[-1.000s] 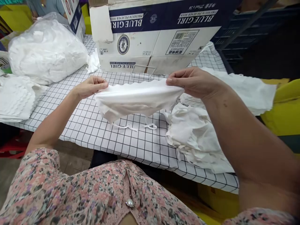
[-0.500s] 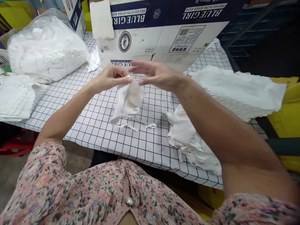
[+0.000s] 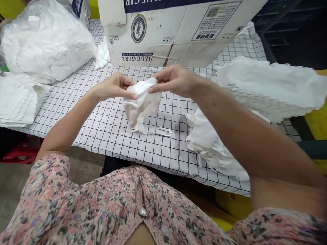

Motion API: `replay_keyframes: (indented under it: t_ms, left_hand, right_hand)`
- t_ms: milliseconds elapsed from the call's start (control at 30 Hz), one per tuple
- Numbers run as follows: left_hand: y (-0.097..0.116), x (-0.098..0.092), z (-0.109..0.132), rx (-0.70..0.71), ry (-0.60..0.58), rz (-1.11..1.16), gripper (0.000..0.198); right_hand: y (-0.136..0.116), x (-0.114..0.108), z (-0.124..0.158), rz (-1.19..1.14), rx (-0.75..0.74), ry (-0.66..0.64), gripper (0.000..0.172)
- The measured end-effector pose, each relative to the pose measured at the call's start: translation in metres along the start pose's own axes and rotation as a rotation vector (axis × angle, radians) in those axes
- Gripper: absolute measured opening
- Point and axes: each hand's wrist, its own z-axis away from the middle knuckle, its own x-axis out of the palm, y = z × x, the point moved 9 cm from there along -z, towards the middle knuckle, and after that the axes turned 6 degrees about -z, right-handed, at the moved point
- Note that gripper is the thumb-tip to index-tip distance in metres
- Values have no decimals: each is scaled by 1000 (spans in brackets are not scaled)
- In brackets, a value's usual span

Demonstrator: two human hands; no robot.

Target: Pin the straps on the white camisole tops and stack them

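Above the checked table, a thin white garment with narrow straps [image 3: 141, 105] hangs between my two hands. My left hand [image 3: 114, 87] pinches its left upper edge between thumb and fingers. The right hand [image 3: 173, 80] grips the upper edge on the other side, thumb below and fingers above. Its lower part droops, and the straps trail on the tablecloth. To the right, partly under my right forearm, lies a crumpled heap of similar white garments [image 3: 212, 146].
The checked tablecloth [image 3: 107, 132] runs to the edge near my body. An upside-down beer carton [image 3: 163, 34] stands at the back. A clear bag of white pieces [image 3: 48, 41] and a neat white stack [image 3: 17, 98] lie left. Another layered white stack [image 3: 276, 85] is right.
My right hand, before spread with its fingers apart, has closed on the garment's edge. The upper edge is now stretched out between both hands. The view has tilted down slightly.
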Motion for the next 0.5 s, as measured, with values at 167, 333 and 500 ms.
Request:
replay_keyframes:
  t_ms: [167, 333, 500]
  left_hand:
    - [32, -4, 6, 71, -4, 10, 27]
    - [57, 6, 13, 122, -129, 93, 35]
    - [47, 20, 43, 109, -258, 177, 42]
  right_hand:
    - [-41, 11, 15, 43, 13, -117, 44]
    - [-83, 18, 17, 3, 10, -39, 43]
    - [-120, -23, 49, -46, -59, 193, 54]
